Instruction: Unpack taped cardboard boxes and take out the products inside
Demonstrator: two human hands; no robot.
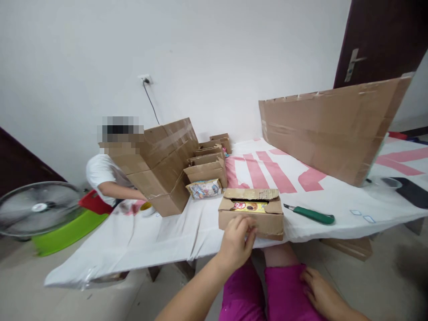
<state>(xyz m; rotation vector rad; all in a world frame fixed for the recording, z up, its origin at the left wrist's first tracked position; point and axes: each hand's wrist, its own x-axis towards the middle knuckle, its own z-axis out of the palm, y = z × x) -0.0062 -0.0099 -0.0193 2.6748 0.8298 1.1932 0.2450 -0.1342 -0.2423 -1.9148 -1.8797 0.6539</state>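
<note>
Tablecloth point(203, 225); left hand point(236, 236) at carton point(267, 225); yellow packet point(256, 207), red lettering point(239, 205) illegible.

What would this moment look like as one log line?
left hand: at front of small carton | right hand: on magenta trousers | yellow pack: visible through carton's top gap | green cutter: right of carton

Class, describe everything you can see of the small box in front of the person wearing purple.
The small box is plain brown and looks like cardboard. It sits upright near the table's edge on a white-and-pink cloth. Its top is partly open: the far flap stands up, and the gap shows a yellow packet with red lettering inside. The left hand is at its near side, hiding part of it; how firmly it touches is unclear.
</note>
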